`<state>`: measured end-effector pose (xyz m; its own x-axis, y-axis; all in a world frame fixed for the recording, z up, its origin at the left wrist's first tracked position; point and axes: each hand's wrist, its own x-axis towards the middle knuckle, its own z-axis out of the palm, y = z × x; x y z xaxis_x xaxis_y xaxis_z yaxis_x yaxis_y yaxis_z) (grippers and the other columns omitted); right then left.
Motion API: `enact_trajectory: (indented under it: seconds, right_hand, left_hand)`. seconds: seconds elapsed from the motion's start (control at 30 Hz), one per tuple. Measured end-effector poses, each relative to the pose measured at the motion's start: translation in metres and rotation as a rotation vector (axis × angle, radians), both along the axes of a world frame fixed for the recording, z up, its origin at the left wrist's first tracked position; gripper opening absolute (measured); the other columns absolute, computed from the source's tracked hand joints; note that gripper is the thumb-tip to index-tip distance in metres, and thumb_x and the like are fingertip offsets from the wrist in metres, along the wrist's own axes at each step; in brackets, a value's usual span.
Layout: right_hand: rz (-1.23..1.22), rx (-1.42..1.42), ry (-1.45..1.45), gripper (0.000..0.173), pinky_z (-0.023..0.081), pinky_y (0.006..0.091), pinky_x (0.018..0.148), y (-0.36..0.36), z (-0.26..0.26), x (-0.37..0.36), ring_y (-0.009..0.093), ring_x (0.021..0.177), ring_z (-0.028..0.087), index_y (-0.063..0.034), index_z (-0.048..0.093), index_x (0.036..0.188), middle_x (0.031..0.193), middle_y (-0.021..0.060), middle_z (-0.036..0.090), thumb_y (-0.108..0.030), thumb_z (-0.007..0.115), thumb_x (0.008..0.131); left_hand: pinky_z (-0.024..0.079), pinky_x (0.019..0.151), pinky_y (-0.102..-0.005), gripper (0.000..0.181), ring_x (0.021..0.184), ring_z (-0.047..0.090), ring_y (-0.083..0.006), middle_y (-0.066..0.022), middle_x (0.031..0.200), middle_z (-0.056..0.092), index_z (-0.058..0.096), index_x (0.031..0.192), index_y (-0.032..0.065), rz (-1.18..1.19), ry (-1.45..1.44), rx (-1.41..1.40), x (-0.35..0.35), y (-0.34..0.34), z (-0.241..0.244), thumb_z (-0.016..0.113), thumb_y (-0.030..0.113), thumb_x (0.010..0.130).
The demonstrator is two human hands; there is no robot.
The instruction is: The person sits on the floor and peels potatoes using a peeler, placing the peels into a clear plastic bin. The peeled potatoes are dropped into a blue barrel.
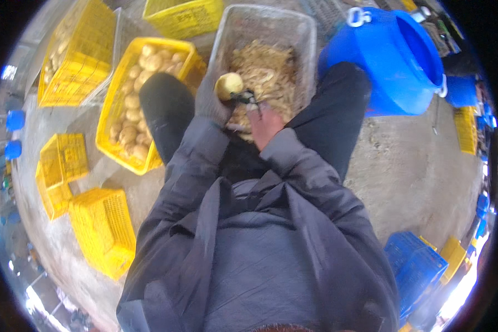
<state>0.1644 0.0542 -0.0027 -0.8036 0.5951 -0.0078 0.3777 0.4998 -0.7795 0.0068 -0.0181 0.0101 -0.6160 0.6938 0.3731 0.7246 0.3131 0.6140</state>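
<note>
My left hand (214, 100), which looks gloved in grey, holds a partly peeled potato (230, 86) above the near left part of a translucent plastic tub (311, 50). In my right hand (266, 123) is a dark-headed peeler (245, 98), its head close against the potato's right side. Beneath both hands, a heap of potato peelings (269, 62) lies in the tub. Unpeeled potatoes (128, 135) fill a yellow plastic crate (103, 124) to the left, beside my left knee.
A large blue plastic barrel (357, 50) lies tilted at the right, past my right knee. Another yellow crate of potatoes (76, 62) stands at the upper left, and a yellow crate (182, 18) stands beyond. Yellow crates (103, 228) rest on the concrete floor at left, a blue crate (415, 269) at lower right.
</note>
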Motion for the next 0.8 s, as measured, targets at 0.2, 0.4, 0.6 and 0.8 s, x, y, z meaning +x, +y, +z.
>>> enact_trajectory:
  seconds: [0.2,0.4,0.6,0.8]
  right_hand:
    - [-0.098,-0.211,0.011,0.031,0.049,0.0448,0.070,-0.001,-0.005,-0.010,0.038,0.082,0.063,0.0043,0.059,0.102,0.087,0.0266,0.062,-0.026,0.053,0.096]
    - [-0.165,-0.225,0.147,0.034,0.045,0.0443,0.065,0.006,0.009,-0.008,0.038,0.068,0.059,0.0054,0.060,0.099,0.074,0.0254,0.059,-0.028,0.054,0.096]
    - [-0.202,-0.326,0.073,0.042,0.047,0.0453,0.071,0.005,0.008,-0.007,0.039,0.079,0.062,0.0050,0.059,0.105,0.083,0.0268,0.062,-0.035,0.050,0.097]
    - [-0.177,-0.453,0.118,0.041,0.048,0.0420,0.068,0.007,-0.009,-0.006,0.030,0.072,0.060,0.0027,0.056,0.110,0.079,0.0190,0.061,-0.036,0.049,0.099]
  left_hand:
    - [0.057,0.072,-0.0374,0.041,0.085,0.065,-0.0244,-0.0116,0.094,0.065,0.058,0.114,0.0026,0.090,-1.563,0.670,0.006,0.010,-0.013,0.054,0.040,0.097]
    - [0.056,0.070,-0.0331,0.033,0.082,0.066,-0.0210,-0.0101,0.095,0.066,0.061,0.110,0.0007,0.028,-1.594,0.661,0.003,0.019,-0.023,0.062,0.029,0.094]
    - [0.055,0.071,-0.0340,0.036,0.082,0.065,-0.0229,-0.0112,0.093,0.066,0.061,0.108,0.0007,-0.068,-1.576,0.486,0.008,0.016,-0.009,0.061,0.033,0.094]
    - [0.055,0.067,-0.0324,0.034,0.080,0.066,-0.0221,-0.0113,0.094,0.067,0.060,0.108,0.0019,-0.109,-1.541,0.430,0.020,0.019,0.003,0.058,0.033,0.096]
